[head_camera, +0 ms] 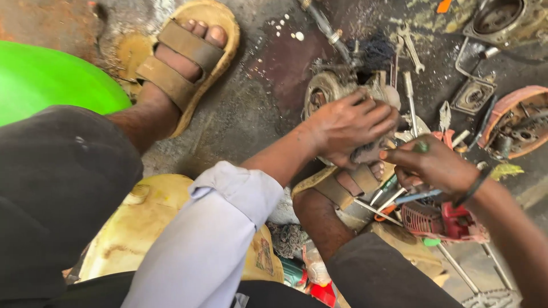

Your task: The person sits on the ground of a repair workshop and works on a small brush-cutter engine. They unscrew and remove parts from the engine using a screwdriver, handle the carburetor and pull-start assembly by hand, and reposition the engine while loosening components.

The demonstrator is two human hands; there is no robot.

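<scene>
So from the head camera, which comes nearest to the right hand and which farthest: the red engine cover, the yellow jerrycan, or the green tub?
From the right hand:
1. Red engine cover, just below the hand, at the lower right.
2. Yellow jerrycan, lower left, past the light sleeve.
3. Green tub, at the far left edge.

Oily, stained concrete floor (pixel 251 108) w/ scattered tools, green tub (pixel 51 80) at left, prob. daylight.

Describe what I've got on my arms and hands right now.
The left arm wears a pale lavender-grey sleeve rolled up to the elbow, leaving the forearm and left hand bare. The right hand is bare too, with a dark band around the wrist and no sleeve showing.
</scene>
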